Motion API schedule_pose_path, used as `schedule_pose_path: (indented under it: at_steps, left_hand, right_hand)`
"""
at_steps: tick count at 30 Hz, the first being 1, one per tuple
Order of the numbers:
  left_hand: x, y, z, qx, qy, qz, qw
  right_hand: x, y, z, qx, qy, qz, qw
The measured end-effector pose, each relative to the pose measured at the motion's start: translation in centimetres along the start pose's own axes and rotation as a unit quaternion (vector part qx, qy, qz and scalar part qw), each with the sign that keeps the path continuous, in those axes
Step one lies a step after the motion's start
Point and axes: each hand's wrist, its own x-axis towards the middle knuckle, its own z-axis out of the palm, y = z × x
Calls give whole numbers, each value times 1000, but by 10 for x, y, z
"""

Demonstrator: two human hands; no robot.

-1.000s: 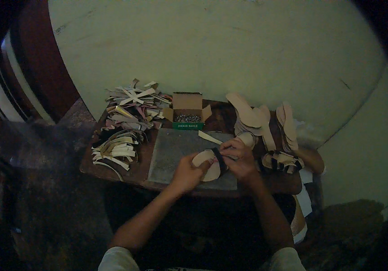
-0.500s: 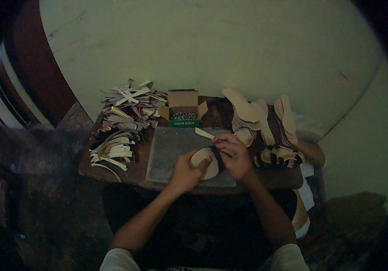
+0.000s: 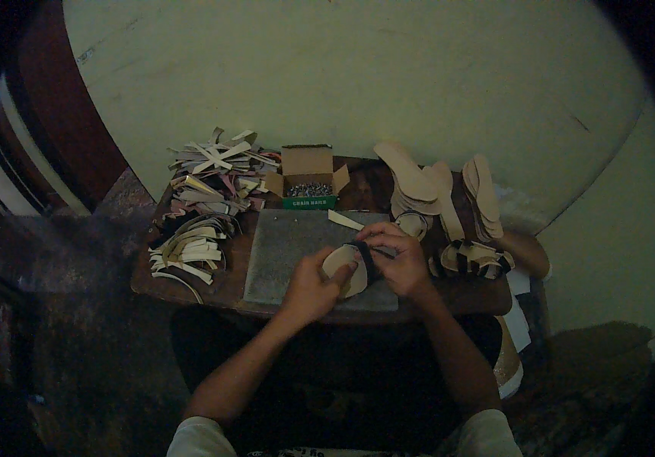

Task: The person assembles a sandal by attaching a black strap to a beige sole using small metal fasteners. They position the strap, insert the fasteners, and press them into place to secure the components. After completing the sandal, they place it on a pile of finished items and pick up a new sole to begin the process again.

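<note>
A beige shoe insole [image 3: 356, 283] is held over the grey slab at the near middle of the table. My left hand [image 3: 314, 287] is closed on its left side, thumb lying on the upper face. Across the insole runs a dark strap [image 3: 365, 260]. The fingers of my right hand [image 3: 397, 257] are pinched on this strap at the insole's far right edge. A thin dark piece shows between those fingers; I cannot tell whether it is a strap end or a tool. Just beyond my right hand, a pale strip [image 3: 344, 219] lies on the grey slab [image 3: 278, 255].
An open box of small nails [image 3: 309, 190] stands behind the slab. Strap piles [image 3: 217, 164] and cream strips [image 3: 190, 251] cover the table's left side. Stacked insoles [image 3: 416, 183], more insoles [image 3: 482, 196] and strapped insoles [image 3: 476, 260] lie at the right. A pale wall rises behind.
My right-hand fingers have shifted slightly along the dark strap, and the thin dark piece between them shows more. My left hand keeps its hold on the insole. The whole view has moved slightly.
</note>
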Motion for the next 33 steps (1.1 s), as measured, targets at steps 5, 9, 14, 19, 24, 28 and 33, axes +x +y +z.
schedule_pose_path:
  at_steps: [5, 9, 14, 19, 24, 28, 33]
  left_hand:
    - [-3, 12, 0, -9, -5, -3, 1000]
    - [-1, 2, -4, 46, -5, 18, 999]
    - [2, -4, -6, 77, 0, 91, 993]
    - [-2, 10, -12, 125, -20, 82, 989]
    - [-2, 13, -14, 168, -28, 118, 978]
    - [-3, 18, -13, 183, -36, 104, 977]
    - [-3, 14, -10, 187, -32, 107, 976]
  right_hand:
    - [-2, 2, -2, 7, 1, 17, 1000]
    - [-1, -4, 0, 86, -8, 120, 989]
    - [0, -17, -4, 94, -38, 111, 989]
    - [0, -22, -11, 53, -85, 150, 984]
    - [0, -20, -9, 25, -86, 154, 984]
    - [1, -21, -7, 32, -79, 171, 982]
    - [1, -20, -5, 30, -67, 158, 985]
